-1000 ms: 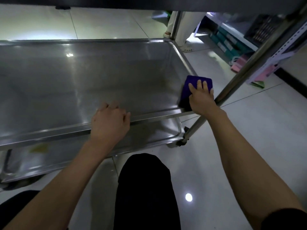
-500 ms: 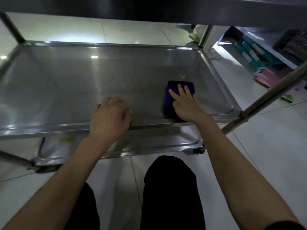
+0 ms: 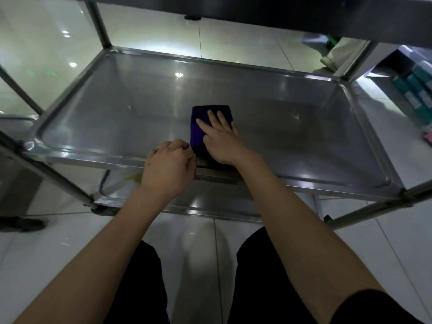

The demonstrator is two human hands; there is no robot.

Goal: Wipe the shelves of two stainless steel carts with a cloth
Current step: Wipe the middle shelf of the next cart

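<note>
One folded, deep-purple cloth [image 3: 205,123] is pressed flat on the cart's steel middle shelf [image 3: 292,127], near its front rim, under the right hand [image 3: 222,142], fingers straight. That rim is gripped by the left hand [image 3: 169,167], fingers curled.

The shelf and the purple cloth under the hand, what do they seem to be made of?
The shelf looks like polished stainless steel: grey, glossy, with mirrored light spots and a rolled rim. The cloth looks like soft matte fabric, perhaps microfibre: deep purple, no shine, folded flat under the right hand.
</note>
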